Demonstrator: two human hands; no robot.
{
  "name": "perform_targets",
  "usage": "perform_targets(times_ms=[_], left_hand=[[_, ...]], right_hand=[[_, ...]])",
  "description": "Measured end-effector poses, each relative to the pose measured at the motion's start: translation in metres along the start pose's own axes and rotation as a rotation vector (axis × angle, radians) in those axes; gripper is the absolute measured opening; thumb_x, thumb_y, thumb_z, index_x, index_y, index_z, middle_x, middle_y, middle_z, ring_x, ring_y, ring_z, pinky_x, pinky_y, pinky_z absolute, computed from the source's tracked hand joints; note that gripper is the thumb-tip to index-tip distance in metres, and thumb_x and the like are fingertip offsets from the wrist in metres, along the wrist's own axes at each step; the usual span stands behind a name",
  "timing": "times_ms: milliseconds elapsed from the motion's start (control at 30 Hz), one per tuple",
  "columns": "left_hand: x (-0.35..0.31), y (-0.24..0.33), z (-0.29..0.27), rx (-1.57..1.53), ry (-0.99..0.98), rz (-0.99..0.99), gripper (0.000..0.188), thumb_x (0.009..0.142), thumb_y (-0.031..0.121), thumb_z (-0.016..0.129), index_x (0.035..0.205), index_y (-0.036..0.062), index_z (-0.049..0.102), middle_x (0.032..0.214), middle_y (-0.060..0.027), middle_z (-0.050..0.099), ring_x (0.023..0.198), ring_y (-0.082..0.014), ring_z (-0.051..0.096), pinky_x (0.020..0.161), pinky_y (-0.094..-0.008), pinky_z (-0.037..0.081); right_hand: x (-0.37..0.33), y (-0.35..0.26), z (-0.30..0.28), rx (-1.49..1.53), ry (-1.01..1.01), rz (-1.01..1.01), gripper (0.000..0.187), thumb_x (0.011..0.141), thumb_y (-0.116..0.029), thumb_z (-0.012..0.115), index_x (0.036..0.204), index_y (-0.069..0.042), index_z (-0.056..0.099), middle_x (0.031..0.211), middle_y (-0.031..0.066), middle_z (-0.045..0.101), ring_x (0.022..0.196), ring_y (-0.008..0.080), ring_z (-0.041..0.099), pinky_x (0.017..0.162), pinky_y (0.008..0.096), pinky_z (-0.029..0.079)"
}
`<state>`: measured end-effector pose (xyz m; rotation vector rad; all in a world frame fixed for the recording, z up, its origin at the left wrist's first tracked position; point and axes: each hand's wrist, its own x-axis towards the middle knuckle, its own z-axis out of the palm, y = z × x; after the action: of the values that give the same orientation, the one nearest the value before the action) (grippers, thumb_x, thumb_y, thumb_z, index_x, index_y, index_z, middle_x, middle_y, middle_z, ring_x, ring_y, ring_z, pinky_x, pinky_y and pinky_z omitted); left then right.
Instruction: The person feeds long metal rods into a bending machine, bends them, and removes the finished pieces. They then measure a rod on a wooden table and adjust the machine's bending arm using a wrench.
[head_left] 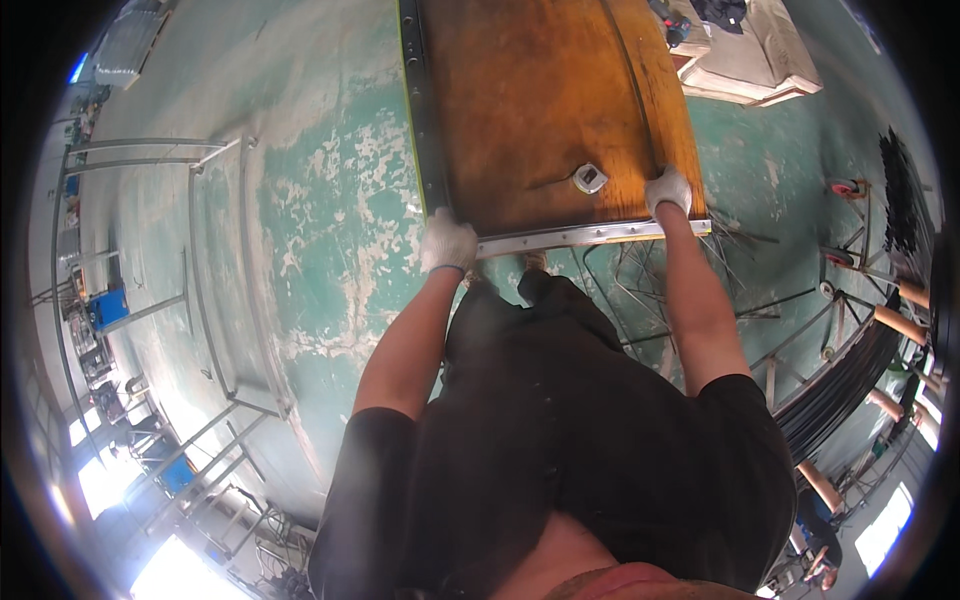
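A brown, worn tabletop (540, 90) lies before me, with a light metal strip (570, 238) along its near edge. My left hand (448, 243), in a white knit glove, is curled at the near left corner, around the end of a dark metal strip (425, 120) with holes that runs up the left edge. Gloved too, my right hand (668, 190) is closed near the right corner, where a thin dark strip (636, 90) running along the top meets it. Its fingertips are partly hidden. A small tape measure (590, 179) lies between my hands.
Metal frames (195, 280) stand on the worn green floor (330, 230) at left. Thin rods (650, 280) lie under the table's near right corner. A rack of long black strips (840, 385) stands at right, and a beige padded seat (750, 60) at far right.
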<state>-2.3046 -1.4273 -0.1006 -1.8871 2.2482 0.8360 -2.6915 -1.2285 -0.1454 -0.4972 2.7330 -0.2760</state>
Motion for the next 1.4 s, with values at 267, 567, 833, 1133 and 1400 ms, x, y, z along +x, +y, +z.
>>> perform_targets(times_ms=[267,567,833,1133,1400], left_hand=[[0.000,0.003,0.000,-0.094,0.015,-0.128,0.041,0.091,0.021,0.066,0.127,0.0030,0.069,0.123,-0.0281,0.075,0.119,-0.0477,0.071,0.101,-0.0547,0.057],[0.014,-0.050,0.022,-0.757,0.093,-0.160,0.041,0.080,0.021,0.082,0.115,0.0001,0.076,0.105,-0.0205,0.079,0.095,-0.0322,0.077,0.089,-0.0427,0.061],[-0.005,-0.085,-0.070,-1.189,0.103,-0.025,0.035,0.086,0.016,0.085,0.116,-0.0012,0.076,0.110,-0.0108,0.080,0.100,-0.0216,0.075,0.091,-0.0374,0.061],[-0.137,-0.272,-0.138,-1.539,0.178,-0.030,0.041,0.096,0.022,0.082,0.128,-0.0003,0.071,0.111,-0.0066,0.073,0.102,-0.0148,0.071,0.090,-0.0348,0.061],[-0.301,-0.453,-0.217,-1.964,0.337,0.361,0.050,0.100,0.023,0.081,0.141,0.0001,0.062,0.123,-0.0136,0.073,0.112,-0.0259,0.072,0.097,-0.0438,0.060]], right_hand=[[-0.033,-0.014,-0.051,0.430,0.072,-0.064,0.018,0.089,-0.007,0.062,0.105,-0.003,0.071,0.100,0.0242,0.076,0.096,0.0435,0.073,0.085,0.0462,0.055],[-0.089,-0.006,-0.085,0.972,-0.070,-0.500,0.014,0.099,0.008,0.060,0.100,-0.006,0.063,0.086,0.0014,0.061,0.078,0.0117,0.058,0.070,0.0301,0.050],[-0.221,-0.115,-0.176,0.798,-0.346,-0.943,0.013,0.101,-0.001,0.063,0.090,-0.007,0.059,0.080,0.0051,0.062,0.072,0.0175,0.062,0.068,0.0342,0.051],[-0.402,-0.260,-0.117,0.438,-0.390,-1.400,0.014,0.075,0.009,0.054,0.079,-0.003,0.055,0.077,0.0067,0.056,0.064,0.0167,0.055,0.062,0.0314,0.045],[-0.585,-0.381,0.029,0.276,-0.634,-1.643,0.009,0.072,0.005,0.054,0.078,0.000,0.059,0.079,0.0143,0.060,0.071,0.0317,0.062,0.067,0.0417,0.049]])
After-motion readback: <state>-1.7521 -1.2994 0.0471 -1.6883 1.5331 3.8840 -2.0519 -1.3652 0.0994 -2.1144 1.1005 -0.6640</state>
